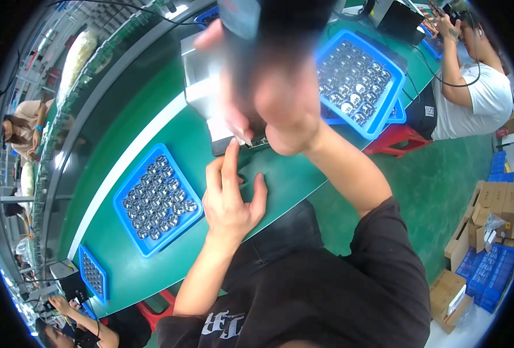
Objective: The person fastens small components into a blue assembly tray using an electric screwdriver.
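My right hand (289, 110) is raised close to the camera, its fingers wrapped round a thick dark tool (268, 49) with a bluish-grey part on its left. Both are blurred, so the tool's exact kind and its tip cannot be made out. Beneath it, a silver-grey box-shaped fixture (202, 72) with a dark front edge stands on the green bench. My left hand (229, 200) lies at that front edge, index finger stretched up to it and thumb apart. Whatever sits under the tool is mostly hidden by my right hand.
Blue trays of round black-and-silver parts stand left (158, 200) and right (358, 84) of the fixture, with a smaller one (93, 274) farther left. Co-workers sit at the right (471, 87) and lower left (89, 325). Cartons (489, 203) and blue crates (489, 275) stand on the floor.
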`<state>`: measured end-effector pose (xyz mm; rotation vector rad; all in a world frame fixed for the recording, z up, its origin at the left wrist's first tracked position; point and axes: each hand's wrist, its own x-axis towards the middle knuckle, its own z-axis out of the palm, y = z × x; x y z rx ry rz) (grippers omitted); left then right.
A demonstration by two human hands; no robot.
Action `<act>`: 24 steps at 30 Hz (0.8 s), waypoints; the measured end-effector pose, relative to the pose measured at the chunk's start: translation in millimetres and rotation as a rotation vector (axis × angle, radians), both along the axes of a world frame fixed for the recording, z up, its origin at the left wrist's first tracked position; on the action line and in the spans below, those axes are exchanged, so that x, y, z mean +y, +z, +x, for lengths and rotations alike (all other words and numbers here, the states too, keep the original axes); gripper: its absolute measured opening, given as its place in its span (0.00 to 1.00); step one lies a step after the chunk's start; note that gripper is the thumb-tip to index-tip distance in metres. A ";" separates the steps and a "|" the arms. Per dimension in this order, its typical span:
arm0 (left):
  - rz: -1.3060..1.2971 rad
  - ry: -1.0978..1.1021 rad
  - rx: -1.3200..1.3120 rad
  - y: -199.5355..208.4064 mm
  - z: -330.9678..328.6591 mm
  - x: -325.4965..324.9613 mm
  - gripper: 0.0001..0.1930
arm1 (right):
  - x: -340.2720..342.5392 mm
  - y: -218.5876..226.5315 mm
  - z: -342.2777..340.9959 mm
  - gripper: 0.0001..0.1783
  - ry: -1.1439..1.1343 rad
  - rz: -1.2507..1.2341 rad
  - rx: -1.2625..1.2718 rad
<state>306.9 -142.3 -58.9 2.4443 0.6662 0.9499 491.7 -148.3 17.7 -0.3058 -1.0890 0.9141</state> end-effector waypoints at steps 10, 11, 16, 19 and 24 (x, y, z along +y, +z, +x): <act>0.308 0.100 -0.019 13.5 -14.6 12.2 0.26 | 14.9 6.7 -24.2 0.27 -0.188 0.046 -0.260; 0.309 0.100 -0.018 16.4 -15.1 14.0 0.26 | 8.8 13.5 -24.9 0.23 -0.060 0.006 -0.184; 0.286 0.104 -0.092 20.1 -14.5 29.0 0.14 | 11.4 10.0 -19.9 0.18 -0.007 0.018 -0.227; 0.285 0.083 -0.134 13.7 -12.1 30.5 0.13 | 14.1 12.5 -18.9 0.18 0.004 0.012 -0.269; 0.255 0.079 -0.161 12.1 -12.2 31.2 0.14 | 3.7 23.6 -17.4 0.22 -0.054 0.105 -0.119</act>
